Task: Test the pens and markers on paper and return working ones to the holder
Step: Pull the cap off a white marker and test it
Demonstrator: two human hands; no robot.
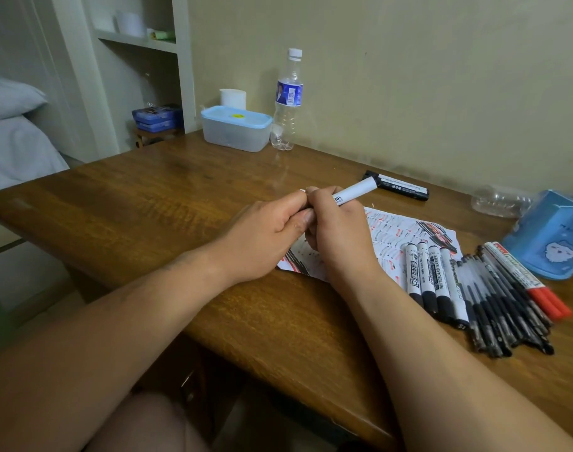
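Your left hand point(265, 236) pinches the end of the white marker point(353, 192) your right hand point(337, 233) grips; paper point(396, 230) scribbled, holder point(549, 243) seemingly empty, pens point(493, 301) waiting.

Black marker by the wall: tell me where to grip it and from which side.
Pinch the black marker mid-barrel, at its label, from above on the near side: it lies flat and alone on the table, wall close behind.
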